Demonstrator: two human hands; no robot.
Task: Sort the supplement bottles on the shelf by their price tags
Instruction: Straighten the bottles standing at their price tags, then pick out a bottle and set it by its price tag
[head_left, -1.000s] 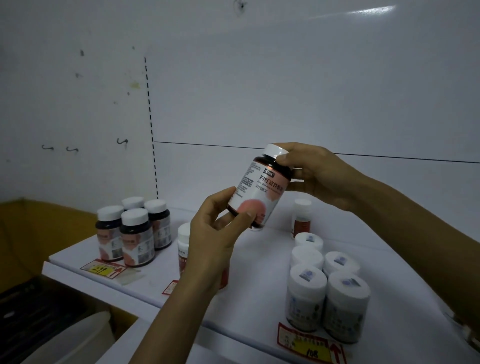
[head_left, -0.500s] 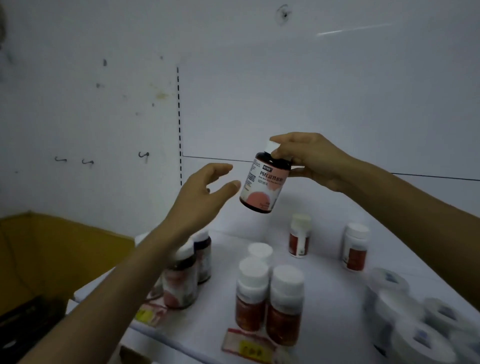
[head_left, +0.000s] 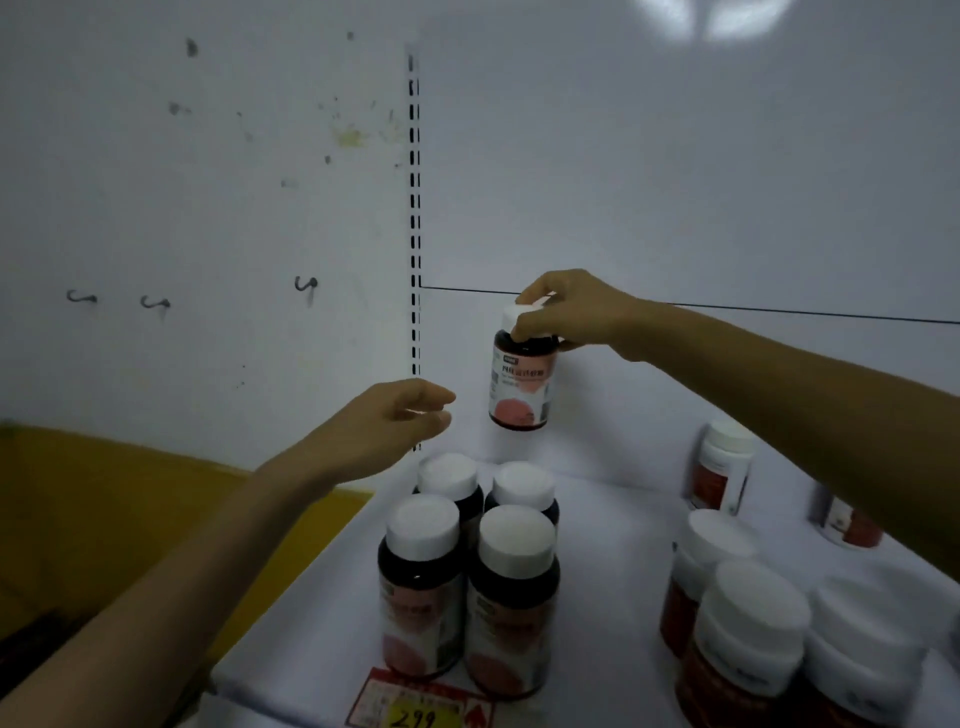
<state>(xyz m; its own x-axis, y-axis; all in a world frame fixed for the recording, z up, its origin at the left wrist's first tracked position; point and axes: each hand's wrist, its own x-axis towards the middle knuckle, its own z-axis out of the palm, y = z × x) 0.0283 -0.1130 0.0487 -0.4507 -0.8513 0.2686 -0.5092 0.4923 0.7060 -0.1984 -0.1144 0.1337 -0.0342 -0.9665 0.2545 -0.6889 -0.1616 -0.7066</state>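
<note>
right hand pinching a dark bottle by its top, hanging upright above four matching bottles on the shelf, 299 price tag at their near edge, left hand loose, empty, just left

Shop, white display shelf, price tag, slotted upright

The head-worn camera looks forward and somewhat down, facing the white back panel behind the shelf. It sits close. The shelf's front edge cuts the frame's bottom at the price tag, and the white-capped bottles loom large at the front right. Both forearms enter from the lower edges. The left hand and right hand, holding a brown bottle, sit mid-frame. The wide lens curves the yellow surface at the left.
</note>
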